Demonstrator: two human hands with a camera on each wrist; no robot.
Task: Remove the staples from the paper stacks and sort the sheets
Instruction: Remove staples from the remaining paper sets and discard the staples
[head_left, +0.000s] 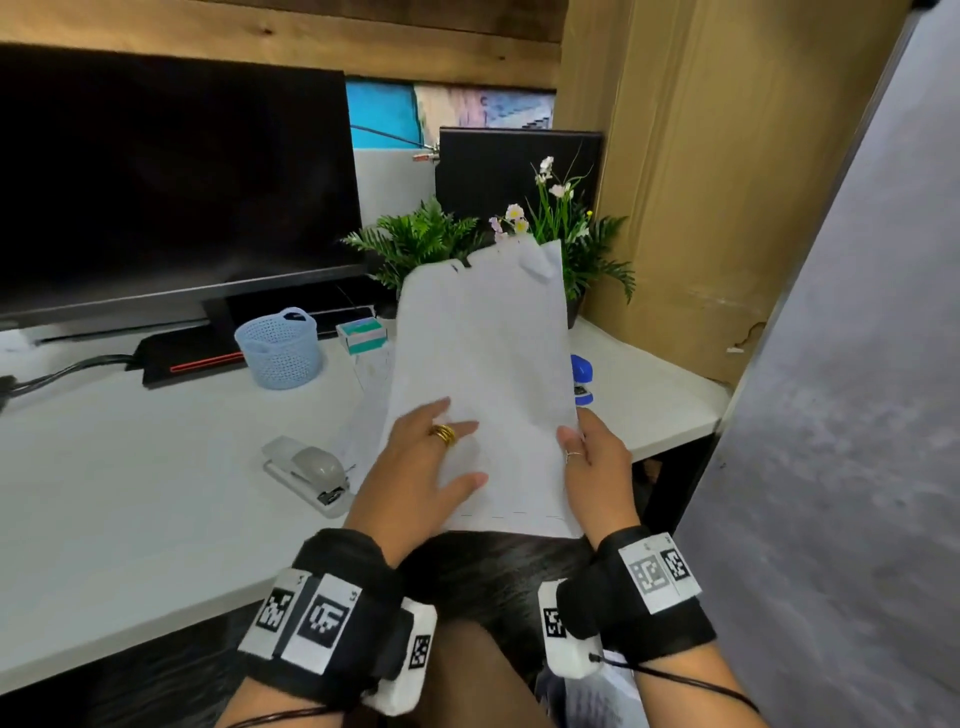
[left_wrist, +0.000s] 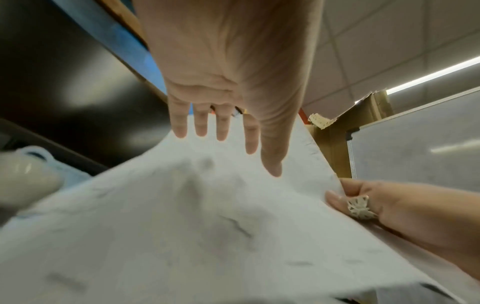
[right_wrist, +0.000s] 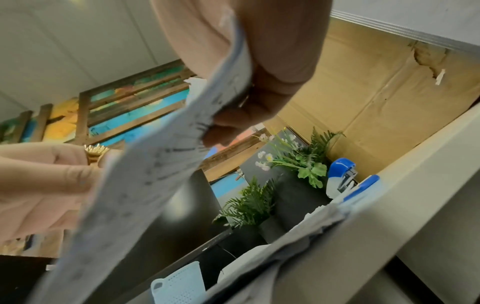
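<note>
1. Nearest the body, the right hand (head_left: 597, 457) pinches the right edge of a paper stack (head_left: 483, 384), thumb on top and fingers curled beneath. The stack is held up off the desk (head_left: 130, 493), tilted away from the person.
2. The left hand (head_left: 421, 467) lies flat on the top sheet with fingers straight and spread, pressing rather than gripping.
3. The step in hand looks like handling one stack, either checking it or peeling sheets apart. The far top corner is curled, and a dark mark sits near the top edge; whether that is a staple is too small to tell.
4. On the desk, a grey stapler (head_left: 309, 475) lies left of the stack, more paper lies under it, and a blue tool (head_left: 582, 379) sits to the right.
5. Next, I judge, the far corner must be brought close and any staple found.
6. Farther back stand a mesh basket (head_left: 280, 345) and potted plants (head_left: 431, 244).
</note>
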